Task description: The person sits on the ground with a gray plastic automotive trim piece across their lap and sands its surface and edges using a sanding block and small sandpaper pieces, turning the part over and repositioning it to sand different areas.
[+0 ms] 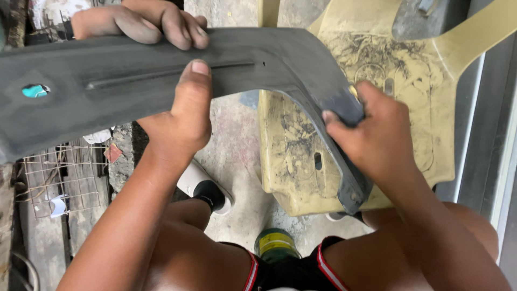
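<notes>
2 hands grip your grey curved panel [134,81]: left hand [180,116] clamps its edge, right hand [377,134] presses a dark pad [340,109] against it.

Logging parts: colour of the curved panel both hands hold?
Matte dark grey panel, dusty; head view.

A rough, stained concrete floor [237,156] is filling the lower background. 1 dirty, pale yellow plastic chair [409,81] is standing on it at the right, its seat smeared with dark grime. 1 white slip-on shoe [196,180] is resting on the concrete near the middle. 1 green can with a yellow band [276,243] is sitting below it. At the left, 1 wire mesh panel [59,172] is lying over debris.
</notes>
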`<state>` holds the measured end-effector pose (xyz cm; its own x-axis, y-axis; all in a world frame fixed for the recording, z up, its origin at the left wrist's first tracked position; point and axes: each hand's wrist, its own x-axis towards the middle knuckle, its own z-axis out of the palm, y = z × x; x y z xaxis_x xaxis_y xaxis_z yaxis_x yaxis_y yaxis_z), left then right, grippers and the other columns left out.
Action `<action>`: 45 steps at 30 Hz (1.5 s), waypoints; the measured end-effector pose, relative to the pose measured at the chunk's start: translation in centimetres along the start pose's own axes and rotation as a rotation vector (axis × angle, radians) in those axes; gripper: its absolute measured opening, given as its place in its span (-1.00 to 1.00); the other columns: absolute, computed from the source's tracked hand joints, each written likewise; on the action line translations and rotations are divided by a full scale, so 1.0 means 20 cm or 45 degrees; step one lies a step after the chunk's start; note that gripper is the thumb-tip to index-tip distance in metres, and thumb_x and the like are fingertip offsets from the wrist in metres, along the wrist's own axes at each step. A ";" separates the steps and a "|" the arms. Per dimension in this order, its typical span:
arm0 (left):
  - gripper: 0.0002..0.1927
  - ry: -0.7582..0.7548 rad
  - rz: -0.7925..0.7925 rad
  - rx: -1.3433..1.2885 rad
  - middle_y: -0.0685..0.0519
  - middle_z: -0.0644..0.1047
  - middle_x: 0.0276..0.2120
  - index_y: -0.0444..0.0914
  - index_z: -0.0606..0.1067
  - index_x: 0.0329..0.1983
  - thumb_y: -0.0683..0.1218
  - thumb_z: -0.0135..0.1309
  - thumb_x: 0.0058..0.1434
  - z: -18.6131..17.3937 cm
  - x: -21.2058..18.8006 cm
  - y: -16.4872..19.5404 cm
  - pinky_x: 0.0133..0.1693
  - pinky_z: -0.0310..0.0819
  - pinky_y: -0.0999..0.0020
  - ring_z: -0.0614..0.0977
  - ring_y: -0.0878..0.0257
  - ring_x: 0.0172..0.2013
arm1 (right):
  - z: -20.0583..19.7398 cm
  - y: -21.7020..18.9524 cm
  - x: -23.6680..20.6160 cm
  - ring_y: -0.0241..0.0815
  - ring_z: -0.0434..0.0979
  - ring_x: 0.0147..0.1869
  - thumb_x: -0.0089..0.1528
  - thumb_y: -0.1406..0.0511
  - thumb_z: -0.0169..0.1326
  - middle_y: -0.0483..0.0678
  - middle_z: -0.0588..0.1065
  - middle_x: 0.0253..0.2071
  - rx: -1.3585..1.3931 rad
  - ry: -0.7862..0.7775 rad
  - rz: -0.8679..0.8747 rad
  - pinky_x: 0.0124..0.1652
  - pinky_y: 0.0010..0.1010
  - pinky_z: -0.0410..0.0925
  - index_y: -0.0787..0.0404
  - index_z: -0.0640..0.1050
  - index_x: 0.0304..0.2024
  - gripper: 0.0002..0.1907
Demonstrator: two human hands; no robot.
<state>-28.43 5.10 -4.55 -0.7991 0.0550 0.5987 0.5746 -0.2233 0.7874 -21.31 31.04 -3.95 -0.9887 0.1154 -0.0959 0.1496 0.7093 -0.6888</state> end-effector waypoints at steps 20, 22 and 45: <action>-0.62 -0.027 0.004 0.036 0.00 0.32 -0.10 -0.15 0.11 0.06 -0.33 0.02 0.47 0.00 0.01 0.03 0.15 0.41 0.31 0.41 0.30 -0.17 | 0.05 0.04 0.13 -0.35 0.56 -0.33 0.23 0.36 0.27 -0.04 0.58 -0.37 0.283 -0.041 -0.204 -0.32 -0.48 0.40 0.34 0.55 -0.18 -0.81; -0.64 -0.028 0.014 0.044 0.00 0.32 -0.08 -0.15 0.12 0.05 -0.33 0.02 0.45 0.00 0.01 0.04 0.14 0.41 0.30 0.42 0.30 -0.16 | 0.06 0.03 0.16 -0.35 0.55 -0.33 0.25 0.35 0.28 -0.04 0.58 -0.36 0.312 -0.033 -0.215 -0.32 -0.47 0.40 0.34 0.55 -0.17 -0.80; -0.62 -0.024 0.009 -0.004 0.01 0.32 -0.08 -0.14 0.11 0.07 -0.34 0.03 0.48 -0.01 -0.01 0.02 0.16 0.40 0.31 0.43 0.30 -0.14 | -0.03 0.05 0.04 -0.32 0.57 -0.42 0.16 0.33 0.31 -0.03 0.60 -0.45 0.162 -0.189 0.102 -0.40 -0.42 0.39 0.32 0.59 -0.23 -0.79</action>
<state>-28.08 4.87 -4.33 -0.7913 0.0719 0.6071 0.5798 -0.2269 0.7826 -22.02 32.24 -4.20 -0.9659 0.0574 -0.2525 0.2346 0.6072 -0.7591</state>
